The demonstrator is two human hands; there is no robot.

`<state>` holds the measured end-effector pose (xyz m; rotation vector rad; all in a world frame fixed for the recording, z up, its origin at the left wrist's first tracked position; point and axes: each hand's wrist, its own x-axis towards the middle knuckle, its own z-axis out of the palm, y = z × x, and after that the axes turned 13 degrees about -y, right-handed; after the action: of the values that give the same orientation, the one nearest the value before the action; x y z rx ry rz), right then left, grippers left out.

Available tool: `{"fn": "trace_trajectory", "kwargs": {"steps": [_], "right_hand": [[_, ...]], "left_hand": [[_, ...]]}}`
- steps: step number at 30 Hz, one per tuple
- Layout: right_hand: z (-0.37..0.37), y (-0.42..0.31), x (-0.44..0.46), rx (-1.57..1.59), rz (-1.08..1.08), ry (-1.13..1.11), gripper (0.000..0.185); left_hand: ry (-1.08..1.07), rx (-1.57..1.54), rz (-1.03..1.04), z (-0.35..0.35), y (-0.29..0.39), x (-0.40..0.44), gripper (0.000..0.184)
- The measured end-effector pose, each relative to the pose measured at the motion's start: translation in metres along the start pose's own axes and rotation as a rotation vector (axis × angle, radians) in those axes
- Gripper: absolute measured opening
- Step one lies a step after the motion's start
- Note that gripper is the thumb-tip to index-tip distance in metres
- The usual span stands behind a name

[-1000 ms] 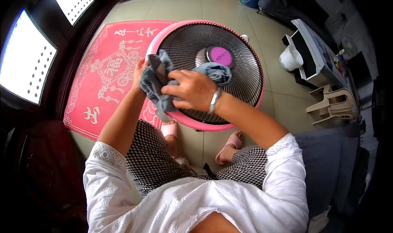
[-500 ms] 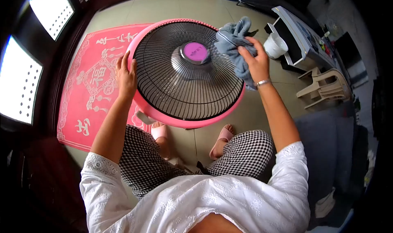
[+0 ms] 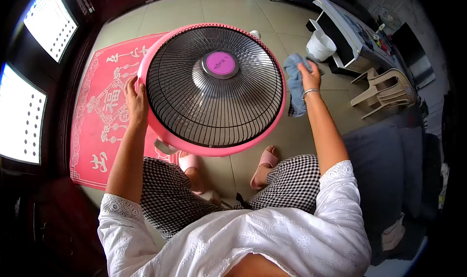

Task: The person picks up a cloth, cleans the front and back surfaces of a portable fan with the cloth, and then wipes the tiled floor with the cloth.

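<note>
Wiping appears unfinished: right hand grips cloth beside dish heater at 3 o'clock; left hand rests open at 9 o'clock.

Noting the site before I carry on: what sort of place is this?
Probably a room in a home: a red mat with pale lettering lies on the tiled floor, a beige plastic chair stands to the right, and the person wears pink slippers.

White glare from left windows, fisheye-warped edges.
</note>
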<state>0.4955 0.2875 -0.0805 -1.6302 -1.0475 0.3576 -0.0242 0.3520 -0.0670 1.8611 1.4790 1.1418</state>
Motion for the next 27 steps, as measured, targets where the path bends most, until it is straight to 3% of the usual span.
{"fn": "trace_trajectory", "kwargs": {"steps": [2, 4, 5, 7, 11, 13, 17, 19, 21, 23, 27], "right_hand": [[0.004, 0.005, -0.010, -0.032, 0.140, -0.259, 0.053], [0.009, 0.037, -0.007, -0.201, 0.174, -0.237, 0.055], [0.006, 0.043, -0.008, -0.246, 0.211, -0.269, 0.055], [-0.005, 0.037, -0.020, -0.338, 0.195, -0.283, 0.054], [-0.020, 0.035, -0.029, -0.388, 0.214, -0.331, 0.050], [-0.019, 0.023, -0.041, -0.421, 0.171, -0.365, 0.048], [-0.002, -0.009, -0.065, -0.588, 0.091, -0.487, 0.046], [0.007, 0.002, -0.067, -0.600, 0.078, -0.508, 0.045], [0.012, 0.007, -0.074, -0.605, -0.056, -0.497, 0.043], [0.017, 0.006, -0.078, -0.575, -0.045, -0.577, 0.040], [0.029, 0.000, -0.080, -0.630, -0.061, -0.618, 0.037]], "left_hand": [[0.058, -0.167, -0.193, 0.002, -0.002, 0.001, 0.043], [0.080, -0.452, -0.311, 0.003, -0.003, 0.004, 0.047], [0.076, -0.452, -0.311, 0.001, -0.003, 0.002, 0.047], [-0.069, -0.620, -0.437, -0.012, 0.037, -0.009, 0.043], [-0.084, -0.774, -0.311, -0.012, 0.028, -0.010, 0.037], [-0.197, -0.821, -0.250, -0.015, 0.021, -0.006, 0.035], [-0.065, -0.820, -0.179, -0.016, 0.048, -0.011, 0.036], [-0.036, -0.780, -0.016, -0.013, 0.066, -0.018, 0.038], [-0.052, -0.786, 0.020, -0.012, 0.081, -0.027, 0.038], [-0.043, -0.623, 0.192, -0.010, 0.094, -0.034, 0.038], [-0.013, -0.513, 0.289, 0.000, 0.096, -0.044, 0.037]]}}
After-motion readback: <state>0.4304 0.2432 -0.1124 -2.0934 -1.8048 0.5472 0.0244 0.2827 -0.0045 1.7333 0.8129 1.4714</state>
